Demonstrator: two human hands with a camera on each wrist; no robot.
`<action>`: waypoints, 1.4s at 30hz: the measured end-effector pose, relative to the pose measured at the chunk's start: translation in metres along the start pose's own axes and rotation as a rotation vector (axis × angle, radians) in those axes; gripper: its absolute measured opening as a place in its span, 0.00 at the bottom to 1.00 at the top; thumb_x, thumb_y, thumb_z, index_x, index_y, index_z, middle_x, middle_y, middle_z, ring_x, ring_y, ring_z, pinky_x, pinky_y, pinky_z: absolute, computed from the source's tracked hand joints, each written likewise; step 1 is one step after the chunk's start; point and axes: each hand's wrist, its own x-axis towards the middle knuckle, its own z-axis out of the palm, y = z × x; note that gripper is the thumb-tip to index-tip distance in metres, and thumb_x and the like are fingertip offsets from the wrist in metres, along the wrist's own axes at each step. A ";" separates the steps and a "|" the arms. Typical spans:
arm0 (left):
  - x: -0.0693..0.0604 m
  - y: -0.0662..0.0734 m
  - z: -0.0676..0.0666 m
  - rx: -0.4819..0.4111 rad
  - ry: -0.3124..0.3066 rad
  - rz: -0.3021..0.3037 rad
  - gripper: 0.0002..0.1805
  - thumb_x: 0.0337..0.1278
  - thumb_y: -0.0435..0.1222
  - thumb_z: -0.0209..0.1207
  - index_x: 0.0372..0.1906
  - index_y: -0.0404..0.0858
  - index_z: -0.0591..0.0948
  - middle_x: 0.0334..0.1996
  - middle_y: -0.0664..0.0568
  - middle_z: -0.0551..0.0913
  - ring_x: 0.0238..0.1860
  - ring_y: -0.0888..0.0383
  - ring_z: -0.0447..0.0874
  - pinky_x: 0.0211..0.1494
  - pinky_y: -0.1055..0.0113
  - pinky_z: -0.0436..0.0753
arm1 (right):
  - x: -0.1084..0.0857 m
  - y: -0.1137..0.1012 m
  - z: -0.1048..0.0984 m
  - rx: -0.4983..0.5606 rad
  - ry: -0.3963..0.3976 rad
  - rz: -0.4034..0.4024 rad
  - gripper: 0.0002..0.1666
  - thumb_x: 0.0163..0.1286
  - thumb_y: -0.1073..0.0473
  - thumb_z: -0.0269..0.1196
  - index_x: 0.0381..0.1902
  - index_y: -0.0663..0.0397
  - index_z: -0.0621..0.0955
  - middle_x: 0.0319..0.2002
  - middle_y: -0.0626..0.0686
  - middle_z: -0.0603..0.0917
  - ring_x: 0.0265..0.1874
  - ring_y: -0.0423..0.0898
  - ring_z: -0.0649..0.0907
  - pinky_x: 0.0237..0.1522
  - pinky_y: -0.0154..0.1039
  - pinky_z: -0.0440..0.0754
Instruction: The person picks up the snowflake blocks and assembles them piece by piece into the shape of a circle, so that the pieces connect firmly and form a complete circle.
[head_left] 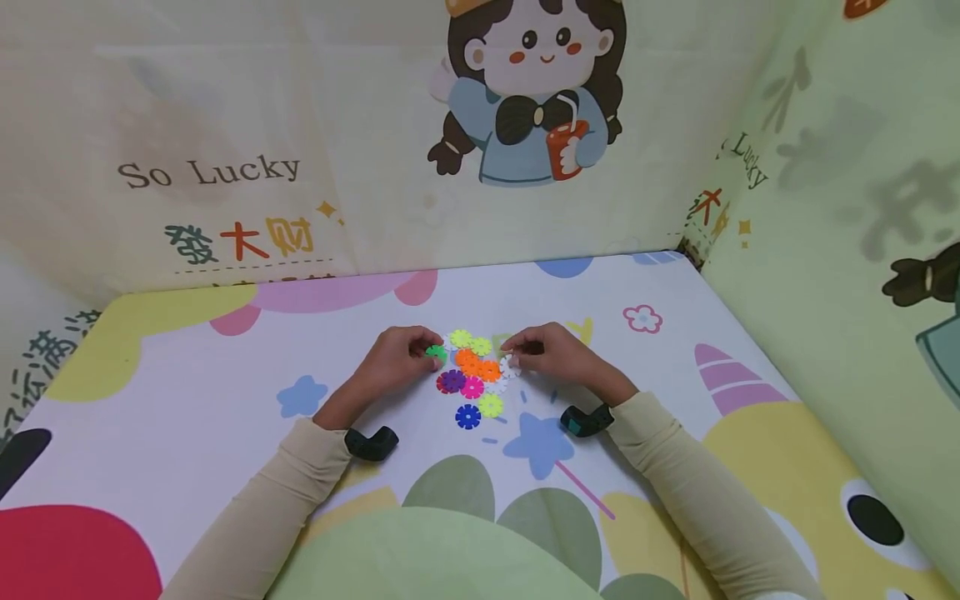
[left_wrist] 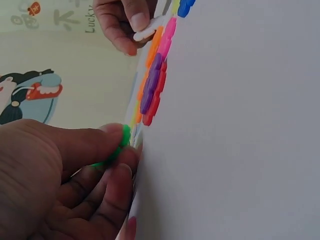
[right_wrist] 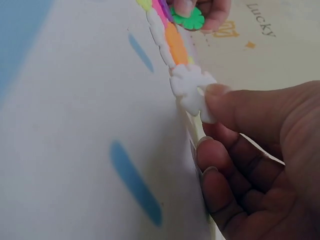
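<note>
two discs are in hand: the left hand (head_left: 397, 360) pinches a green disc (head_left: 437, 353), the right hand (head_left: 557, 355) a white disc (right_wrist: 189, 89); the other discs (head_left: 471, 363) lie clustered between on the tabletop (head_left: 225, 392), none plainly joined.

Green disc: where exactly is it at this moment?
In the head view, the green disc is pinched in the left hand, just left of the orange discs and up-left of the purple disc.
</note>
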 end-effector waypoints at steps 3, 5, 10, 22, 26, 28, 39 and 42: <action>-0.002 0.001 0.000 -0.053 0.003 0.012 0.13 0.55 0.30 0.66 0.47 0.35 0.85 0.38 0.50 0.86 0.37 0.55 0.82 0.43 0.63 0.81 | 0.000 0.000 0.000 0.006 0.018 -0.011 0.09 0.65 0.66 0.66 0.43 0.60 0.86 0.38 0.51 0.86 0.33 0.47 0.77 0.36 0.36 0.77; -0.005 0.004 0.000 -0.113 -0.009 0.017 0.14 0.56 0.30 0.66 0.48 0.35 0.85 0.39 0.49 0.86 0.38 0.54 0.83 0.43 0.64 0.82 | 0.001 -0.001 0.001 0.008 0.030 -0.014 0.07 0.65 0.67 0.66 0.41 0.60 0.86 0.37 0.51 0.86 0.32 0.47 0.77 0.37 0.36 0.78; -0.008 0.017 0.002 -0.235 -0.049 -0.009 0.15 0.57 0.31 0.66 0.50 0.33 0.84 0.38 0.48 0.86 0.37 0.54 0.83 0.36 0.66 0.82 | 0.002 -0.003 0.002 0.047 0.055 0.019 0.05 0.64 0.65 0.67 0.38 0.58 0.86 0.36 0.50 0.85 0.34 0.47 0.79 0.40 0.38 0.80; -0.011 0.032 0.003 -0.406 -0.146 -0.209 0.16 0.60 0.32 0.64 0.52 0.33 0.83 0.29 0.46 0.86 0.29 0.53 0.86 0.42 0.66 0.83 | -0.001 -0.013 0.003 0.226 0.111 0.040 0.10 0.64 0.63 0.68 0.43 0.60 0.85 0.37 0.52 0.85 0.36 0.47 0.83 0.42 0.37 0.81; -0.011 0.032 0.005 -0.395 -0.128 -0.238 0.16 0.60 0.32 0.64 0.52 0.33 0.84 0.30 0.47 0.86 0.29 0.54 0.86 0.38 0.66 0.82 | -0.004 -0.015 0.005 0.261 0.075 -0.013 0.14 0.66 0.64 0.66 0.49 0.61 0.84 0.39 0.53 0.85 0.37 0.48 0.83 0.42 0.37 0.82; -0.011 0.032 0.005 -0.388 -0.120 -0.244 0.15 0.60 0.32 0.64 0.52 0.33 0.84 0.30 0.47 0.86 0.29 0.55 0.85 0.36 0.67 0.82 | -0.005 -0.016 0.006 0.272 0.056 -0.041 0.14 0.67 0.64 0.65 0.49 0.63 0.84 0.40 0.54 0.85 0.37 0.48 0.84 0.43 0.37 0.82; -0.013 0.036 0.008 -0.442 -0.181 -0.235 0.18 0.61 0.33 0.63 0.54 0.30 0.82 0.27 0.47 0.85 0.28 0.54 0.84 0.37 0.66 0.82 | -0.006 -0.025 0.015 0.264 0.043 -0.017 0.10 0.65 0.64 0.67 0.43 0.64 0.85 0.38 0.54 0.86 0.35 0.48 0.85 0.41 0.37 0.82; -0.014 0.037 0.008 -0.443 -0.185 -0.240 0.17 0.61 0.33 0.62 0.54 0.30 0.82 0.27 0.48 0.85 0.28 0.55 0.83 0.37 0.67 0.81 | -0.008 -0.025 0.018 0.272 0.055 -0.021 0.10 0.64 0.64 0.67 0.42 0.65 0.84 0.36 0.54 0.87 0.34 0.50 0.86 0.41 0.37 0.82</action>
